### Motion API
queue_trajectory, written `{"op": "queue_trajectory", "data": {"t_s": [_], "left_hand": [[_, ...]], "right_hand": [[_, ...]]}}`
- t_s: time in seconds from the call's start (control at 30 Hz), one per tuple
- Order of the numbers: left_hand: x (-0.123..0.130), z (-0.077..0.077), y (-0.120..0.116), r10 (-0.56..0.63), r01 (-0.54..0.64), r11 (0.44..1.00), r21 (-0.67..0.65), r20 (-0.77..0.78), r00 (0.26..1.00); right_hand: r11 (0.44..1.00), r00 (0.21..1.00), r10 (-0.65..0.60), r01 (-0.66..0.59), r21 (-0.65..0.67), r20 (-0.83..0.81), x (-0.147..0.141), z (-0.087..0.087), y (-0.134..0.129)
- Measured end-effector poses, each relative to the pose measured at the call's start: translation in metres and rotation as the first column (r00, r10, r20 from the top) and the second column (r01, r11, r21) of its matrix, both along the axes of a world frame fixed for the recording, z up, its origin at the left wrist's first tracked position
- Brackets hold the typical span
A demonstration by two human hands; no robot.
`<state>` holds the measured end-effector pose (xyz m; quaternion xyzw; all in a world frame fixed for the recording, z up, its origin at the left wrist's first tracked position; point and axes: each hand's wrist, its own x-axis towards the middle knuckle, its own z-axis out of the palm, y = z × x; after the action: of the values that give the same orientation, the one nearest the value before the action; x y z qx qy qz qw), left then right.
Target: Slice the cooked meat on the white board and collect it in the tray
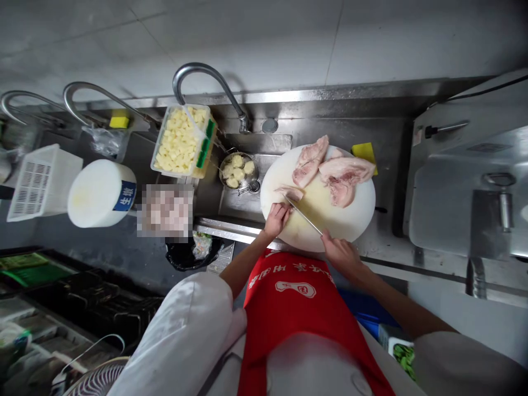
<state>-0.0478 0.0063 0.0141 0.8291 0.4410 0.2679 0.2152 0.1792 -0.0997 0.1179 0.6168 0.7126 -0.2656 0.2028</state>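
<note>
My right hand (pixel 340 252) is closed round the handle of a kitchen knife (pixel 306 215). Its blade slants away to the left, its tip against a small slice of raw pork (pixel 290 192). On the near left of the round white cutting board (pixel 297 234), my left hand (pixel 278 218) rests with fingers curled beside the blade, just below that slice. Whatever may be under those fingertips is hidden. Two larger chunks of raw pork lie farther back on the board, one pale and long (pixel 310 161), the other wider (pixel 345 177).
Left of the board, a sink (pixel 231 206) holds a pot of peeled potatoes (pixel 237 170). A tub of pale cubes (pixel 179 144) stands under a curved faucet (pixel 206 67). A yellow sponge (pixel 364 152) touches the board's back right. Another person's white sleeve (pixel 185 319) is close on my left.
</note>
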Motion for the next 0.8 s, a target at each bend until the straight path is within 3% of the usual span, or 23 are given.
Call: {"op": "queue_trajectory", "data": {"t_s": [0.27,0.43,0.6,0.8], "left_hand": [[0.005,0.005,-0.014,0.031,-0.031,0.998,-0.054,0.009,0.999],[0.016,0.003,-0.037,-0.089,0.087,0.993,-0.082,-0.027,0.996],[0.012,0.013,-0.032,0.152,-0.158,0.979,-0.128,-0.056,0.987],[0.015,0.026,-0.03,0.194,-0.173,0.955,-0.243,0.066,0.979]], "right_hand": [[0.998,1.0,0.021,-0.021,-0.062,0.005,0.0,0.011,0.007],[0.999,1.0,0.021,-0.021,-0.031,-0.008,0.014,0.002,0.008],[0.999,0.999,-0.029,0.028,-0.016,-0.033,0.032,-0.009,0.012],[0.995,0.992,-0.055,0.045,-0.087,-0.116,0.036,-0.006,0.016]]}}
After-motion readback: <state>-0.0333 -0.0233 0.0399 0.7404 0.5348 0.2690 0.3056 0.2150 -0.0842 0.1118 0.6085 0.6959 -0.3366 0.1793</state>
